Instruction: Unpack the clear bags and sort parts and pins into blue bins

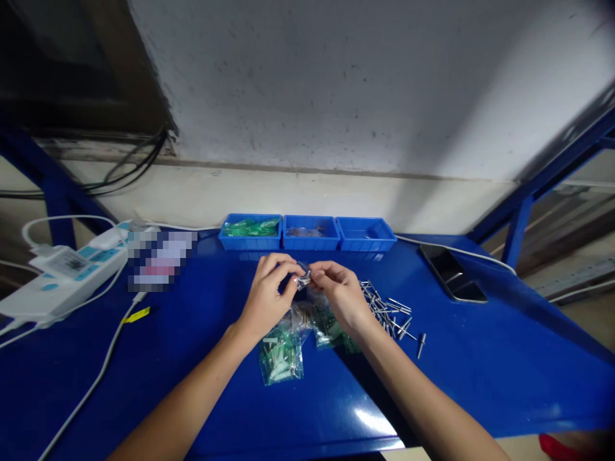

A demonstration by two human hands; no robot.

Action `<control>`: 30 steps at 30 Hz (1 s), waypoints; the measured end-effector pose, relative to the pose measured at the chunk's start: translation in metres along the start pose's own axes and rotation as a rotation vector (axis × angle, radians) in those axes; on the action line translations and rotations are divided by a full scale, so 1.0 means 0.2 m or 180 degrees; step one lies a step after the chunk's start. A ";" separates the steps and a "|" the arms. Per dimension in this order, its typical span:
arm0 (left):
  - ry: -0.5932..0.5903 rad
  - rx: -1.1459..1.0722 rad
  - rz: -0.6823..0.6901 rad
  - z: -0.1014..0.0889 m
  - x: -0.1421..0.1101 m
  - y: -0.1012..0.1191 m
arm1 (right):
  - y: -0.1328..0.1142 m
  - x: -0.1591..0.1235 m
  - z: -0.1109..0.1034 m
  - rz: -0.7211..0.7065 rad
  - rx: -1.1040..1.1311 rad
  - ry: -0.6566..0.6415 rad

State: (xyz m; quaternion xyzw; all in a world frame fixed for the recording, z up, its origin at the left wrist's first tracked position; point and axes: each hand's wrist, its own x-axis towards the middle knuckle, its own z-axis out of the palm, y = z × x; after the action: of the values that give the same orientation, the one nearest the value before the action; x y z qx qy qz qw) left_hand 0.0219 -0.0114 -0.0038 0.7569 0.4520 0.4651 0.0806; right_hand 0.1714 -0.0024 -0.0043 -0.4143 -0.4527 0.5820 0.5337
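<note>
1. Across the lower frame, a glossy blue table [211,397]; above, a scuffed grey-white wall [307,83]; mid-frame, three blue plastic bins [310,243] in a row.
2. At centre, pinching a small, crinkled clear plastic bag [302,281] between thumb and fingertips of left hand [266,291] and right hand [343,293].
3. Reaching in from the bottom edge, converging, near green-tinted packets [281,362] and scattered silver metal pins [384,312].

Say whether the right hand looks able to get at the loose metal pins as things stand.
Probably yes: the right hand is beside the loose metal pins, and nothing visible blocks the way, though it seems busy pinching crinkled clear plastic with the left hand.
</note>
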 end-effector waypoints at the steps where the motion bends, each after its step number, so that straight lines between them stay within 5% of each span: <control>1: 0.0115 -0.0110 -0.0155 0.01 0.00 -0.01 | 0.00 0.00 0.00 -0.0072 0.0009 0.0083; 4: 0.0395 -0.0759 -0.1038 0.03 0.00 -0.02 | 0.01 0.00 -0.01 -0.0377 -0.0099 0.0330; 9: -0.0795 -0.2393 -0.2824 0.03 0.01 -0.02 | 0.00 -0.02 -0.01 -0.0968 -0.0839 0.0476; 13: -0.1050 -0.3142 -0.3231 0.01 0.03 -0.01 | 0.01 -0.04 -0.01 -0.1726 -0.1521 0.0307; 19: -0.0484 -0.2698 -0.2445 0.00 0.03 -0.01 | 0.02 -0.04 -0.01 -0.1867 -0.2078 0.0199; 26: 0.0032 -0.0355 -0.0425 0.01 0.00 0.02 | 0.01 -0.01 -0.02 -0.0714 -0.1320 0.0234; 30: -0.0075 0.0034 -0.0200 0.02 -0.02 0.02 | 0.02 0.00 0.00 -0.0406 -0.0862 0.0251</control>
State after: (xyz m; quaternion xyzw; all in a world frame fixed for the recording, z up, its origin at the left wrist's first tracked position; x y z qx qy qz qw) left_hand 0.0279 -0.0154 -0.0063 0.7481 0.4771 0.4510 0.0965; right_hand 0.1712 -0.0031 -0.0091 -0.4754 -0.5311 0.4638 0.5262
